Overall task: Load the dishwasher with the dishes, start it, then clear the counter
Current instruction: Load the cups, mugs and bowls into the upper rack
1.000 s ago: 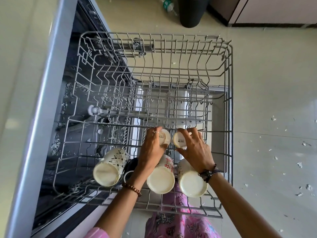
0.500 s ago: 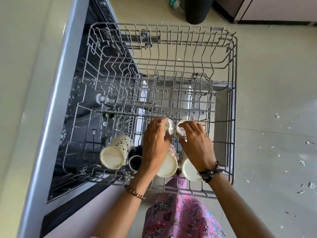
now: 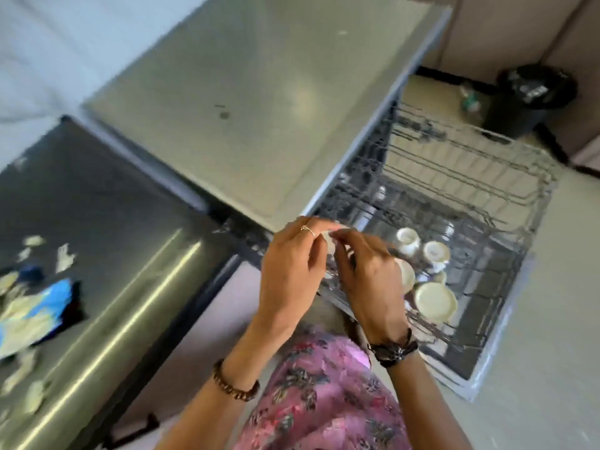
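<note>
Dishwasher rack (image 3: 506, 203) was pulled out with cups (image 3: 433, 302) lying at its near edge, loading seemingly still under way, while left hand (image 3: 292, 271) and right hand (image 3: 367, 274) together pinched something small, pale and blurred above it; next probably more dishes from the surface (image 3: 107, 241).

I see the dishwasher rack (image 3: 470, 177) pulled out over the open door, grey wire, its far half bare. Near my end sit the cream cups: two small cups (image 3: 422, 248) mouth-down side by side, and a larger mug (image 3: 435, 302) lying with its pale round end towards me (blur hides any pattern). The dishwasher's grey top (image 3: 259, 102) runs along the rack's left.
</note>
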